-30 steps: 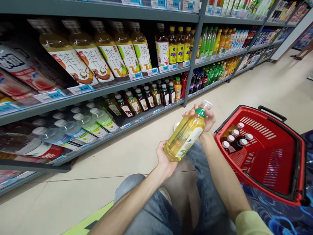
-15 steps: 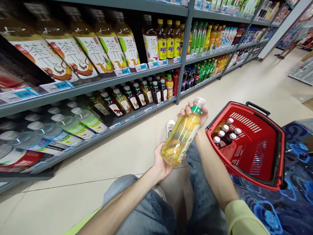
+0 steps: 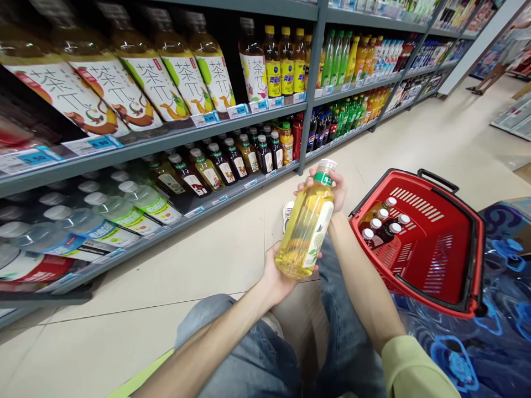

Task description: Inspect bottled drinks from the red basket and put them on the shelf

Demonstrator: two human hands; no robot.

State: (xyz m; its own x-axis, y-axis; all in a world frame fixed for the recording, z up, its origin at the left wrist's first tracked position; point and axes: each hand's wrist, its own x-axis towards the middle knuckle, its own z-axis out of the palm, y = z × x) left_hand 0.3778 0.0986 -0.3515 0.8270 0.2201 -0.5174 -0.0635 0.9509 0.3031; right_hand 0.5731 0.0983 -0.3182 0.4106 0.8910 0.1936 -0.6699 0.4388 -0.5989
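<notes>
A clear bottle of yellow tea drink with a white cap, a green neck band and a pale label is tilted between both hands, its cap end farther from me. My left hand is closed around its lower end, with some fingers hidden behind it. Up at the neck, my right hand grips it from the right and behind. To the right, a red shopping basket contains several white-capped bottles at its far left corner.
Shelves of drink bottles run along the left and ahead. Large blue water jugs lie below and right of the basket. A person's legs show far off at the upper right. Tiled floor lies before the shelves.
The bottle has turned in my hands so more of its label faces me. Its cap end has shifted slightly left, along with my right hand.
</notes>
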